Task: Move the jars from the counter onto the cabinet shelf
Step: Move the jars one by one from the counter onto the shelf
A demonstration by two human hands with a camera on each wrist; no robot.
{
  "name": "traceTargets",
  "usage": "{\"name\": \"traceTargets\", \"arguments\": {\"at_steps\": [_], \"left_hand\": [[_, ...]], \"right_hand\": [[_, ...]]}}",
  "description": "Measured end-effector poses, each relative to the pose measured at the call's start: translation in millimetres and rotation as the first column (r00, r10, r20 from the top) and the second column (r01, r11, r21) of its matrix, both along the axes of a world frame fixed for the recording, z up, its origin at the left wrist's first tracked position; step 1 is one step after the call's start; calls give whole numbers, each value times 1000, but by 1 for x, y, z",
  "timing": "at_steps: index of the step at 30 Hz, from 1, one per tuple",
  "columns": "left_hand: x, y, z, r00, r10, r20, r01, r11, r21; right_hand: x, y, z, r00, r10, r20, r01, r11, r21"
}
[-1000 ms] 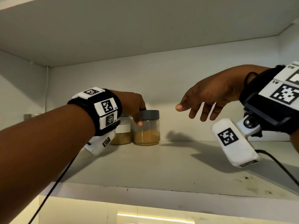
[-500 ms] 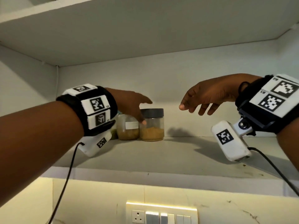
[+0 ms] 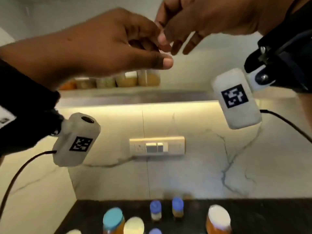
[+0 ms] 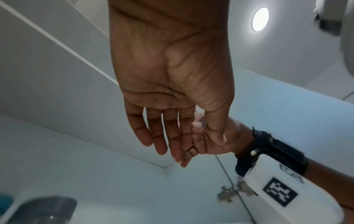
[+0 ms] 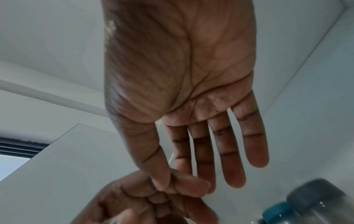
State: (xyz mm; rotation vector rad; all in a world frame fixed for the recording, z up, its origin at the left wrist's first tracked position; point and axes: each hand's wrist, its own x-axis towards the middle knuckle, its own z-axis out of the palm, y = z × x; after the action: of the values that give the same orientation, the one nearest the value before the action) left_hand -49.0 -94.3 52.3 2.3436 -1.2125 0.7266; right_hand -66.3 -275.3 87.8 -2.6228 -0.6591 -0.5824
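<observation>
— So how far along is it?

— Partway, I'd judge. A row of jars stands on the cabinet shelf, toward its left, blurred but with yellow and brown fills.

— And what is left?

— Plenty. On the dark counter below I count about seven: a teal-lidded jar near left, two small blue-lidded jars farther back, a white-lidded jar to the right, others cut off by the frame.

— The hands?

— Both empty. The left hand and right hand meet in front of the shelf, fingers loosely extended and touching each other, holding no jar.
</observation>
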Motion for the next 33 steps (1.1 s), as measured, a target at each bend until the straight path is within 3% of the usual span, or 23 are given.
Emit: {"name": "traceTargets", "arguments": {"at_steps": [6,9,13,20,24,27,29,33], "left_hand": [[2,5,-93,975,-53,-215,50,999,-20],[23,-3,-151,932,-88,-353,62,995,-84],[45,-26,-224,888,-135,-440,136,990,-28],[71,-59,-338,777,50,-627,99,975,201],[75,-60,-386,765,142,-629,147,911,385],[75,-55,-412,724,231,-650,148,868,474],[73,-54,-425,696,267,-667,164,845,510],[66,-51,-438,662,315,-681,175,818,548]], "right_hand": [[-10,5,-90,992,-36,-124,35,999,-10],[2,1,-150,972,-88,-217,97,995,28],[20,-20,-234,924,-122,-361,167,981,96],[26,-58,-377,724,-344,-598,359,928,-99],[18,-73,-450,567,-507,-649,394,859,-326],[8,-79,-490,482,-547,-684,407,831,-379],[1,-78,-508,460,-546,-700,402,831,-385],[-4,-76,-526,485,-522,-702,424,842,-333]]}}
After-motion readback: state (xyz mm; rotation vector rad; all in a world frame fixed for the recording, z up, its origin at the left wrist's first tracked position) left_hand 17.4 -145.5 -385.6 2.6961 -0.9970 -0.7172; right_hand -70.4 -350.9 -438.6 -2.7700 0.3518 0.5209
